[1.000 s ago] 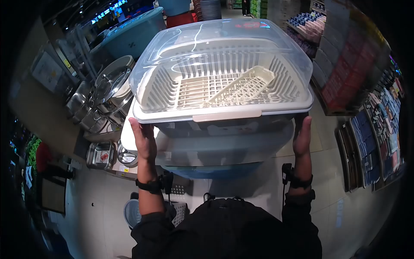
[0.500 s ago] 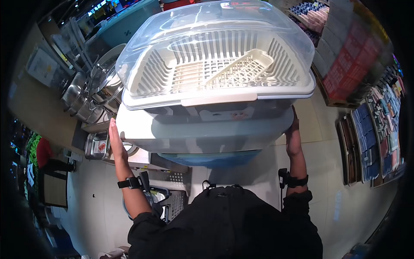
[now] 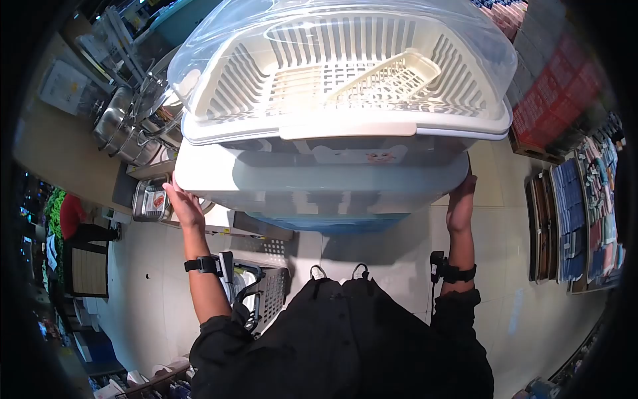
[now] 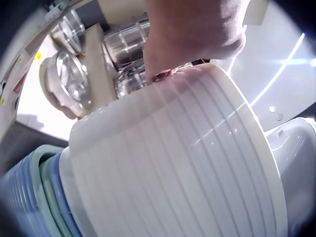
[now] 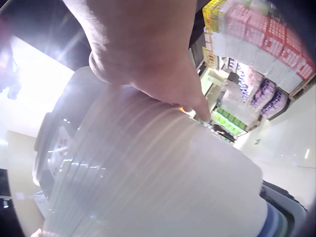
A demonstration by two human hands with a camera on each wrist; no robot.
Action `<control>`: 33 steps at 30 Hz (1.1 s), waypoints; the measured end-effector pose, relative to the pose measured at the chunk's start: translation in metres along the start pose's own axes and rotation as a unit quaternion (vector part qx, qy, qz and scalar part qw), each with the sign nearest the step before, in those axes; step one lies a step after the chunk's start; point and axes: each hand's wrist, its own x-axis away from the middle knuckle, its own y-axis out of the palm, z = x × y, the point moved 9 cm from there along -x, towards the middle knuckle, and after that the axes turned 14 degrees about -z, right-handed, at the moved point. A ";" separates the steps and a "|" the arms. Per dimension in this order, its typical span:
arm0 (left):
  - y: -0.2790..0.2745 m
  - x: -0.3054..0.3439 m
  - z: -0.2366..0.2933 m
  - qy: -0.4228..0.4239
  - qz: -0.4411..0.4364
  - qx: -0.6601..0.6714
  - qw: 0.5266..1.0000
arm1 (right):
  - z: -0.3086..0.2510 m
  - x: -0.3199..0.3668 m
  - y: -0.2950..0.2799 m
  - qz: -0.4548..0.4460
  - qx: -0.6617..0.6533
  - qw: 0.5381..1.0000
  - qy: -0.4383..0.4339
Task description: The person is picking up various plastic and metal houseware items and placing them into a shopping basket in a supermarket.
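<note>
A stack of nested whitish translucent tubs (image 3: 319, 203) carries a cream dish rack (image 3: 306, 93) with a domed clear lid. Inside the rack lies a small slatted cream basket (image 3: 392, 76). My left hand (image 3: 185, 205) is at the stack's left side, thumb apart; the left wrist view shows this hand (image 4: 195, 37) against the ridged tub side, most fingers hidden. At the right side, my right hand (image 3: 460, 203) lies along the tubs; in the right wrist view the hand (image 5: 148, 59) touches them with extended fingers, partly hidden.
Steel pots (image 3: 129, 133) and a steel tray (image 3: 151, 199) sit on a shelf at the left. A grey perforated basket (image 3: 274, 292) stands on the floor below. Folded textiles (image 3: 571, 219) and red crates (image 3: 558, 100) are on the right. A person in red (image 3: 72, 216) is far left.
My hands have moved from beside the dish rack's base down to the sides of the tubs below. The head view has tilted downward, and the rack appears larger and higher in it.
</note>
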 end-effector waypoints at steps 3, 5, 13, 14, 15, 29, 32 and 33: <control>-0.026 0.021 -0.073 -0.060 0.092 0.064 0.992 | 0.041 0.015 -0.010 0.031 -0.020 0.999 0.026; -0.032 0.039 -0.128 -0.165 0.033 0.053 0.984 | 0.110 0.049 -0.029 0.176 -0.054 0.960 0.213; -0.027 0.057 -0.214 -0.308 -0.053 0.056 0.948 | 0.186 0.089 0.019 0.165 -0.215 0.876 0.399; -0.025 0.056 -0.217 -0.303 -0.047 0.095 0.947 | 0.186 0.090 0.021 0.164 -0.214 0.877 0.398; -0.022 0.057 -0.218 -0.298 -0.040 0.133 0.944 | 0.175 0.088 0.019 0.178 -0.147 0.895 0.381; -0.028 0.066 -0.213 -0.321 -0.070 0.096 0.940 | 0.193 0.100 0.009 0.171 -0.144 0.916 0.332; -0.041 0.078 -0.214 -0.285 -0.102 0.117 0.946 | 0.205 0.144 0.007 0.209 -0.112 0.916 0.323; -0.041 0.092 -0.203 -0.299 -0.082 0.089 0.946 | 0.200 0.160 0.018 0.208 -0.101 0.918 0.323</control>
